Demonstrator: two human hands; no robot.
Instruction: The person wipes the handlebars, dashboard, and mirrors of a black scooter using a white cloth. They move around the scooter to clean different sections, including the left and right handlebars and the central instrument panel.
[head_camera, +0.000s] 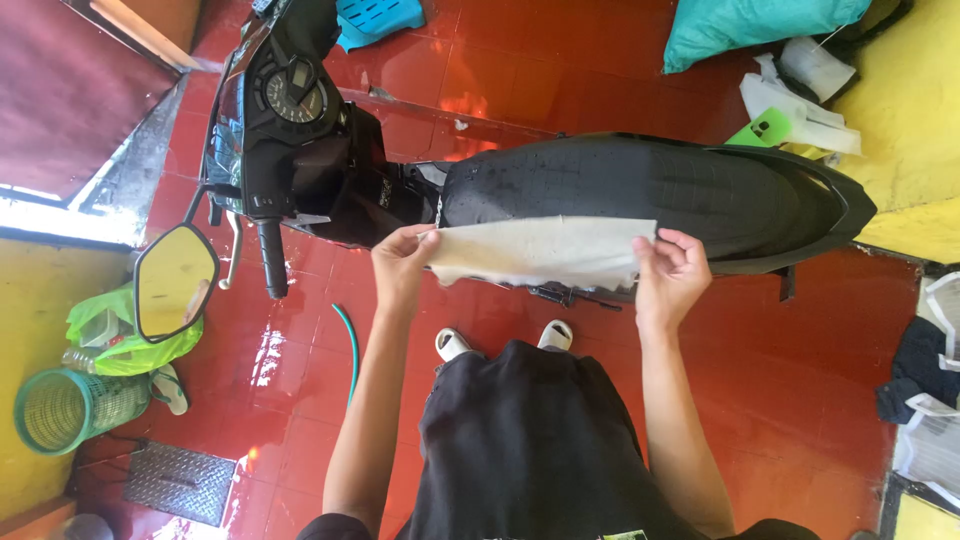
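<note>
2 hands: your left hand (402, 268) and your right hand (668, 275) each pinch 1 end of the pale, off-white rectangular cloth (540, 252), stretching it flat between them.
Grip: both hands are closed on the cloth, fingers curled over its top corners; nothing else is held.
Cloth position: it hangs spread in front of you, at chest height in this view, its upper edge lying against or just above the near side of the black textured scooter seat (650, 190); you cannot tell whether it already touches.
Seat state: water beads show on the front part of the seat, so by my judgement the wiping has barely started and most of the seat is left.
Feet: your 2 white sandals (505, 340) stand on the wet, glossy red tiled floor (800, 340), just beside the scooter.
Farther left: the black handlebar and dial cluster (290, 100), a yellow-reflecting mirror (175, 282), a thin green hose (350, 350).
Far edges: a green woven basket (65, 408) and a teal cushion (750, 25), well apart from the cloth.
</note>
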